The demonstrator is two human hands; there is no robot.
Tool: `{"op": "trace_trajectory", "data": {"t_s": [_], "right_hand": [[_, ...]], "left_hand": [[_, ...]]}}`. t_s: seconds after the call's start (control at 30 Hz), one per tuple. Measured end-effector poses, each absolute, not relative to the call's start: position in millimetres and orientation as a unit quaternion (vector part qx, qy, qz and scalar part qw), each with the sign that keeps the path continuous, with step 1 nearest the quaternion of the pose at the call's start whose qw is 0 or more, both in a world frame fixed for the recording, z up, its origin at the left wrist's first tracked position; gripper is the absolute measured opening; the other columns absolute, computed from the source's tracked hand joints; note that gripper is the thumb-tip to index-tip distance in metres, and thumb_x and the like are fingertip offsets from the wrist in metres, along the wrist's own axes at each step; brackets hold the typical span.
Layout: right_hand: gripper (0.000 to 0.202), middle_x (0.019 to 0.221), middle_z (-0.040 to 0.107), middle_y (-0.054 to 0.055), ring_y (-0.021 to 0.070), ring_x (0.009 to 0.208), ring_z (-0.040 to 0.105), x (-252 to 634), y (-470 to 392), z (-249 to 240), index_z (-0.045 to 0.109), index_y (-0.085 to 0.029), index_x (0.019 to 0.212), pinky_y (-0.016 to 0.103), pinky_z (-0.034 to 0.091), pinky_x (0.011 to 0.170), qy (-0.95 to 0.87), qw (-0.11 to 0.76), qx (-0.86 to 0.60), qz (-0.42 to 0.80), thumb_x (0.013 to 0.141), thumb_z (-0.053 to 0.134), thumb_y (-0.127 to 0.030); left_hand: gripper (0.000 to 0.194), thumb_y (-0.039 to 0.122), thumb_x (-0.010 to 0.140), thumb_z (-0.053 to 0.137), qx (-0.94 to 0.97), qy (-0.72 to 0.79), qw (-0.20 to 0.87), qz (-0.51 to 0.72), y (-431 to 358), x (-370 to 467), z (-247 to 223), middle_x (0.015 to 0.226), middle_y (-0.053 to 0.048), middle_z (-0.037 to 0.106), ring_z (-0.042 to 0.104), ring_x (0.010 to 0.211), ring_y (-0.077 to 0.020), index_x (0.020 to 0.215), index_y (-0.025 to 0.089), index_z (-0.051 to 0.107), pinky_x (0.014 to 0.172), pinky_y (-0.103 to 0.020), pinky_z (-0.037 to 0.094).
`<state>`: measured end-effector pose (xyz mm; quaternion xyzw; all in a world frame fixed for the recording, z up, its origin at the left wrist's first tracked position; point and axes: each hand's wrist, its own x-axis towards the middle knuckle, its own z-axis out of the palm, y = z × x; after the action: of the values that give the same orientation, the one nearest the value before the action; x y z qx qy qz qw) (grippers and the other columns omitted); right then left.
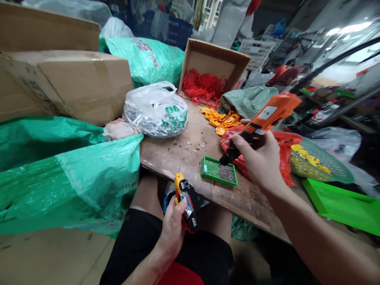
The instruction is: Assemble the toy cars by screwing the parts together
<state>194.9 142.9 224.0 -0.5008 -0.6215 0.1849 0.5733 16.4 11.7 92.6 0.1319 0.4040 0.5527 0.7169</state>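
Note:
My left hand (pixel 175 221) is closed around a toy vehicle (pixel 186 196) with yellow, black, silver and red parts, held over my lap in front of the table edge. My right hand (pixel 263 158) grips an orange and black electric screwdriver (pixel 258 122), tilted with its dark tip pointing down and left. That tip is at a small green screw tray (pixel 204 174), over the heap of tiny screws (pixel 227 173) in its right half. Whether the bit touches a screw I cannot tell. The tray's left half shows a grid of small holes.
Orange plastic parts (pixel 225 118) and a red plastic bag (pixel 285 154) lie behind my right hand. A plastic bag of silvery pieces (pixel 156 111) and a cardboard box of red parts (pixel 213 59) stand further back. A green basket (pixel 335 166) and green tray (pixel 341 204) sit at right.

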Motion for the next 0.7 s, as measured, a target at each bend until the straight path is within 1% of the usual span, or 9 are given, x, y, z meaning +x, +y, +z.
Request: {"op": "trace_trajectory", "data": {"t_s": [0.2, 0.27, 0.37, 0.43, 0.47, 0.5, 0.57, 0.63, 0.7], "right_hand": [[0.029, 0.098, 0.073, 0.005, 0.0272, 0.093, 0.073, 198, 154, 216, 0.065, -0.024, 0.1, 0.054, 0.059, 0.093, -0.632, 0.582, -0.485, 0.167, 0.081, 0.082, -0.037], [0.029, 0.104, 0.073, 0.007, 0.0296, 0.099, 0.073, 199, 155, 214, 0.064, -0.024, 0.102, 0.057, 0.058, 0.097, -0.634, 0.582, -0.48, 0.169, 0.08, 0.081, -0.034], [0.053, 0.128, 0.068, 0.011, 0.033, 0.114, 0.069, 198, 149, 209, 0.059, -0.025, 0.127, 0.061, 0.054, 0.105, -0.629, 0.579, -0.5, 0.141, 0.079, 0.08, -0.029], [0.072, 0.148, 0.056, 0.013, 0.0347, 0.128, 0.062, 194, 136, 205, 0.048, -0.027, 0.145, 0.062, 0.05, 0.111, -0.631, 0.567, -0.517, 0.112, 0.08, 0.079, -0.028], [0.075, 0.153, 0.051, 0.014, 0.0351, 0.134, 0.058, 190, 127, 202, 0.046, -0.028, 0.149, 0.061, 0.048, 0.113, -0.642, 0.556, -0.52, 0.093, 0.081, 0.078, -0.028], [0.072, 0.153, 0.051, 0.014, 0.0349, 0.136, 0.056, 185, 116, 200, 0.047, -0.027, 0.148, 0.06, 0.048, 0.113, -0.659, 0.542, -0.516, 0.075, 0.083, 0.077, -0.028], [0.049, 0.139, 0.062, 0.013, 0.0331, 0.131, 0.059, 172, 90, 193, 0.061, -0.025, 0.133, 0.056, 0.051, 0.11, -0.715, 0.5, -0.487, 0.04, 0.086, 0.075, -0.026], [0.025, 0.117, 0.071, 0.01, 0.0265, 0.111, 0.069, 158, 65, 183, 0.068, -0.024, 0.115, 0.046, 0.059, 0.099, -0.76, 0.461, -0.455, 0.046, 0.09, 0.071, -0.021], [0.019, 0.104, 0.072, 0.007, 0.0208, 0.094, 0.072, 145, 45, 169, 0.068, -0.022, 0.11, 0.035, 0.063, 0.085, -0.78, 0.425, -0.452, 0.082, 0.092, 0.069, -0.018]], "left_hand": [[0.046, 0.055, 0.078, 0.08, 0.108, 0.387, 0.719, 0.567, 13, 12, 93, 0.091, -0.003, 0.07, 0.056, 0.076, -0.0144, 0.105, 0.019, 0.073, 0.066, -0.024, 0.05], [0.043, 0.054, 0.08, 0.079, 0.108, 0.381, 0.718, 0.573, 14, 10, 92, 0.09, -0.002, 0.069, 0.057, 0.079, -0.0148, 0.105, 0.019, 0.074, 0.069, -0.024, 0.05], [0.04, 0.052, 0.082, 0.077, 0.117, 0.382, 0.711, 0.579, 15, 8, 92, 0.086, -0.001, 0.066, 0.056, 0.077, -0.0147, 0.105, 0.019, 0.074, 0.068, -0.024, 0.05], [0.041, 0.052, 0.083, 0.076, 0.123, 0.389, 0.704, 0.581, 15, 7, 91, 0.087, -0.002, 0.067, 0.056, 0.076, -0.0152, 0.108, 0.019, 0.074, 0.068, -0.025, 0.05], [0.042, 0.051, 0.084, 0.075, 0.126, 0.393, 0.7, 0.582, 16, 7, 91, 0.089, -0.003, 0.068, 0.057, 0.077, -0.0158, 0.111, 0.019, 0.074, 0.068, -0.026, 0.05], [0.042, 0.051, 0.085, 0.074, 0.128, 0.396, 0.698, 0.583, 16, 6, 90, 0.093, -0.004, 0.07, 0.058, 0.079, -0.0165, 0.114, 0.019, 0.073, 0.071, -0.027, 0.051], [0.043, 0.049, 0.088, 0.071, 0.136, 0.398, 0.694, 0.584, 17, 6, 88, 0.102, -0.006, 0.073, 0.061, 0.085, -0.0181, 0.118, 0.019, 0.072, 0.078, -0.029, 0.053], [0.042, 0.048, 0.09, 0.068, 0.152, 0.399, 0.688, 0.587, 17, 4, 84, 0.109, -0.007, 0.074, 0.065, 0.092, -0.0202, 0.12, 0.019, 0.071, 0.085, -0.03, 0.053], [0.039, 0.048, 0.092, 0.067, 0.179, 0.403, 0.671, 0.596, 17, 3, 80, 0.109, -0.008, 0.075, 0.068, 0.096, -0.0224, 0.119, 0.02, 0.071, 0.086, -0.031, 0.054]]}}
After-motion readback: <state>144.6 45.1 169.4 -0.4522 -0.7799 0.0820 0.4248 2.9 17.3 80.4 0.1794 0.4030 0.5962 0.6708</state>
